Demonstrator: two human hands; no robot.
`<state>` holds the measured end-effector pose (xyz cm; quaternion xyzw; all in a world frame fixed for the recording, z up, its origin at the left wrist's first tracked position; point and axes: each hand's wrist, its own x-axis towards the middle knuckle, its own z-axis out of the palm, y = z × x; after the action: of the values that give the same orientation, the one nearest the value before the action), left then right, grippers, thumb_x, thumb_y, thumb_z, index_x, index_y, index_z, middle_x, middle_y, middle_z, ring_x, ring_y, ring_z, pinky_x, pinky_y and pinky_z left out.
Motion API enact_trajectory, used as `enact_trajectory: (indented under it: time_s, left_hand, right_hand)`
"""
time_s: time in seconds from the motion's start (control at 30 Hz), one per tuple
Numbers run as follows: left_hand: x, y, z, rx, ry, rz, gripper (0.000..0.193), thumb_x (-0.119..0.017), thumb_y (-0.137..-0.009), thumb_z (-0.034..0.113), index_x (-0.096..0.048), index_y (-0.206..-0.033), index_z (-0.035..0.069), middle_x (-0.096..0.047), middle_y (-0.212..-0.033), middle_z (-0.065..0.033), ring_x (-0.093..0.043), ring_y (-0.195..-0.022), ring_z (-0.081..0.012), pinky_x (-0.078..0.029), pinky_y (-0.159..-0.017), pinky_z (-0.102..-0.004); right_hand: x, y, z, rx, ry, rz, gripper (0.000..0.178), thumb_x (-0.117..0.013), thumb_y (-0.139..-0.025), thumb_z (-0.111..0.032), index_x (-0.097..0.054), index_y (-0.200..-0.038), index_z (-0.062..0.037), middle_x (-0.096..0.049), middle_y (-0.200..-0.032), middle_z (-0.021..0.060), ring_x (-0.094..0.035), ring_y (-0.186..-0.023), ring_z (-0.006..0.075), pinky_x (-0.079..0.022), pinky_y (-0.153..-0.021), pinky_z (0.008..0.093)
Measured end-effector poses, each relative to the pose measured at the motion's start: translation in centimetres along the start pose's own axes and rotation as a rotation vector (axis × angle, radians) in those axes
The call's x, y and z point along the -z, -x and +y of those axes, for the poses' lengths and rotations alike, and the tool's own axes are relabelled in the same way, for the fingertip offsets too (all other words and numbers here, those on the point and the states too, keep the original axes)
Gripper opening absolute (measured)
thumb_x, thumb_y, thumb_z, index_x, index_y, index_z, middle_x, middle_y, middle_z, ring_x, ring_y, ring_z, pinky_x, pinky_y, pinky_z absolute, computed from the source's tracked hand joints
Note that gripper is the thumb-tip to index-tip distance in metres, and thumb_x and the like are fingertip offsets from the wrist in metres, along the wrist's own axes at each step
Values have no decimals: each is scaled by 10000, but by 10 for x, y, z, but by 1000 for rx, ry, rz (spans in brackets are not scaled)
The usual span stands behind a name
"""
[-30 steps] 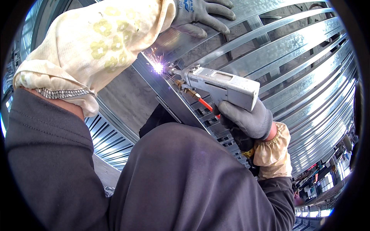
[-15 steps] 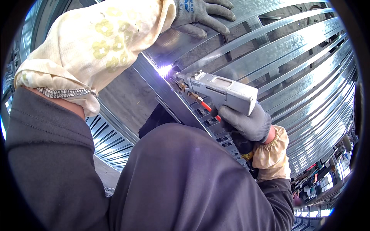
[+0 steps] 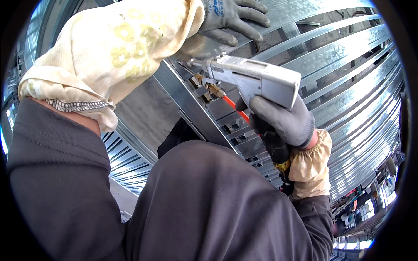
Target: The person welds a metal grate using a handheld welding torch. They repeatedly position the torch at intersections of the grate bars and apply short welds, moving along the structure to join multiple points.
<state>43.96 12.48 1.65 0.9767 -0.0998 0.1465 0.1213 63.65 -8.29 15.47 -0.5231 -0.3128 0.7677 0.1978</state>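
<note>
My right hand [image 3: 285, 119], in a grey glove, is wrapped round the black grip of a silver handheld laser welding gun [image 3: 254, 76]. The gun's thin nozzle points left at the corner where a metal crosspiece [image 3: 191, 102] meets a broad metal strip. Below the nozzle, brass fittings [image 3: 214, 90] and a red hose [image 3: 235, 107] run back toward the grip. No bright light shows at the tip. My left hand [image 3: 233, 19], also gloved in grey, lies flat on the broad metal strip [image 3: 300, 11] at the top, its fingers spread and nothing in them.
Long shiny metal slats [image 3: 344, 56] run side by side with gaps across the right. More slatted metal [image 3: 126, 161] shows at lower left, beside grey floor [image 3: 146, 106]. My bent knee [image 3: 209, 187] rises in the middle. Assorted items [image 3: 361, 209] stand at the far right rim.
The bright white-violet light at the nozzle has gone out. The welding gun has tilted and shifted slightly up and right in view. My left hand still rests on the strip.
</note>
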Motion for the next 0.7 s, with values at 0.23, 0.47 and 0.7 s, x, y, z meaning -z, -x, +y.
enact_trajectory:
  time_s: [0.23, 0.47, 0.7]
  left_hand:
    - [7, 7, 5, 29, 12, 22, 540, -600, -875, 562, -621, -1329, 271, -486, -1472, -115, -415, -1378, -377, -306, -1095, -645]
    - [3, 3, 3, 27, 43, 20, 546, -604, -870, 555, -618, -1336, 270, -482, -1476, -115, -402, -1392, -377, -292, -1110, -649]
    - [7, 2, 6, 40, 32, -4, 576, -636, -840, 517, -607, -1357, 265, -496, -1462, -124, -404, -1392, -383, -285, -1130, -640]
  right_hand:
    - [-6, -14, -12, -88, 16, -45, 394, -708, -929, -224, -635, -1226, 24, -686, -892, 37, -611, -723, 74, -504, -610, 233]
    - [-6, -21, -2, -64, -7, -39, 401, -709, -935, -235, -633, -1233, 22, -695, -920, 50, -620, -738, 79, -517, -620, 242]
    - [-9, -18, -5, -126, 3, -42, 406, -700, -942, -239, -628, -1252, 14, -686, -916, 41, -617, -750, 72, -522, -636, 236]
